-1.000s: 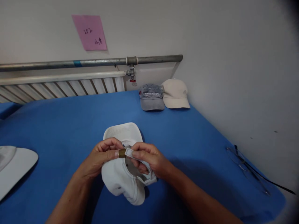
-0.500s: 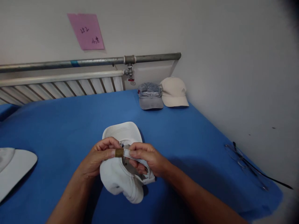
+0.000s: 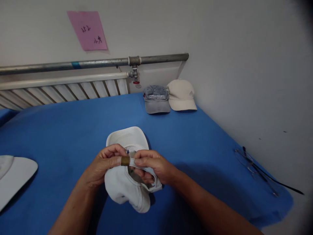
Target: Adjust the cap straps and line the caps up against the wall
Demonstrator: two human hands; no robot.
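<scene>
A white baseball cap (image 3: 119, 184) lies on its side on the blue-covered surface, its brim (image 3: 128, 137) pointing away from me. My left hand (image 3: 104, 163) pinches a brass-coloured buckle (image 3: 125, 161) on the cap's back strap between thumb and fingers. Close on the other side, my right hand (image 3: 153, 164) grips the white strap (image 3: 132, 162), which enters the buckle. The strap's lower end joins the cap near my right fingers. The inside of the crown shows partly as a grey hollow.
A grey-blue cap (image 3: 156, 99) and a cream cap (image 3: 181, 94) sit side by side at the back. Another white cap (image 3: 18, 178) is cut off at the left edge. Glasses (image 3: 256, 171) lie at the right by the wall. A radiator (image 3: 73, 91) and pipe (image 3: 97, 63) run behind.
The right fingers have come slightly closer to the buckle, and less strap shows between them. The view has shifted slightly; the other caps stay where they were.
</scene>
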